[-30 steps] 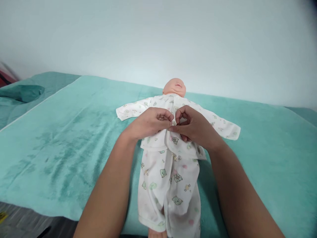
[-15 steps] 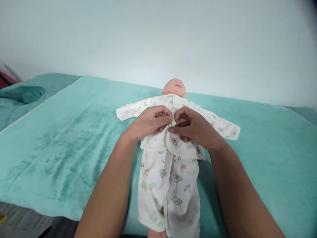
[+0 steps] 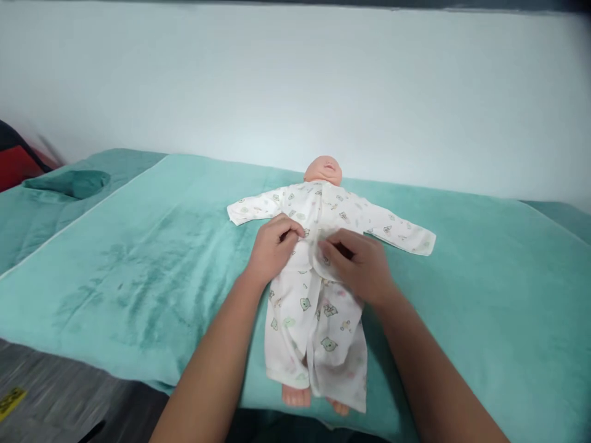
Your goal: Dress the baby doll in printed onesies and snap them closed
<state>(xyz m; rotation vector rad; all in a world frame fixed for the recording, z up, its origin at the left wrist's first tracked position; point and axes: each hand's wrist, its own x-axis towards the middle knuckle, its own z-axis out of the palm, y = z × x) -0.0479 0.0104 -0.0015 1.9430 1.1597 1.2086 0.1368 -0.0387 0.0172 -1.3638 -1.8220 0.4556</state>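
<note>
A baby doll (image 3: 323, 169) lies on its back with its head toward the wall. It wears a white long-sleeved shirt (image 3: 344, 203) printed with small animals, and matching trousers (image 3: 318, 332). My left hand (image 3: 276, 246) is closed at the shirt's lower front, fingertips pinching the cloth left of the centre opening. Across the opening, my right hand (image 3: 355, 263) is closed on the shirt's other front edge; its fingertips are smeared by motion. The button is hidden or too blurred to see. Both sleeves stretch outward, and the doll's feet show below the trouser legs.
A green plush cover (image 3: 138, 258) spreads under the doll, with a rumpled fold (image 3: 69, 183) at the far left. Behind it stands a white wall (image 3: 231, 80). A red and black item (image 3: 18, 163) is at the left edge. Grey floor (image 3: 55, 387) shows at lower left.
My hands have drawn slightly apart from the button and sit lower on the shirt. The view has shifted, so the doll's feet and more floor now show.
</note>
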